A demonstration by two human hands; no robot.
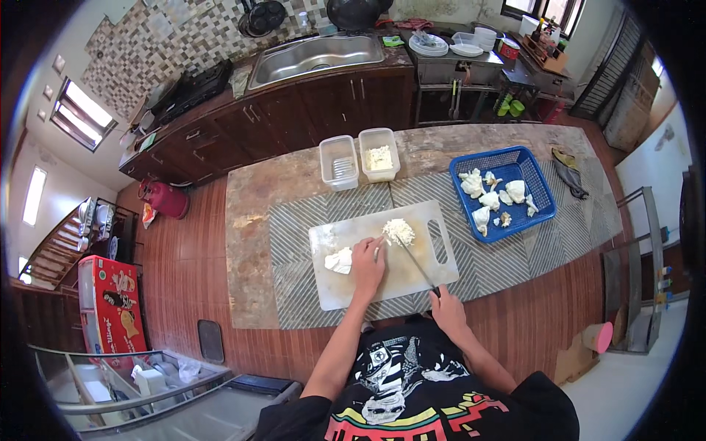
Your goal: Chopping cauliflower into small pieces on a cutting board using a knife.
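Note:
A white plastic cutting board (386,281) lies on the table before me. My right hand (448,310) grips the black handle of a kitchen knife (420,267), whose tip reaches a small heap of finely chopped white food (399,231). My left hand (368,265) rests on the board just left of that heap, fingers bent; a small pale bit shows at its fingertips, and whether it is held I cannot tell. Left of this hand lies a larger white piece (340,261), perhaps mushroom. Several similar pieces (515,191) sit in a blue plastic basket (484,238) at the right.
Behind the board stand two clear plastic containers, one with nothing visible inside (338,181), the other (380,175) holding chopped white food. A dark and yellowish object (570,172) lies right of the basket. A counter with a steel sink (320,58) runs beyond the wooden table (248,248).

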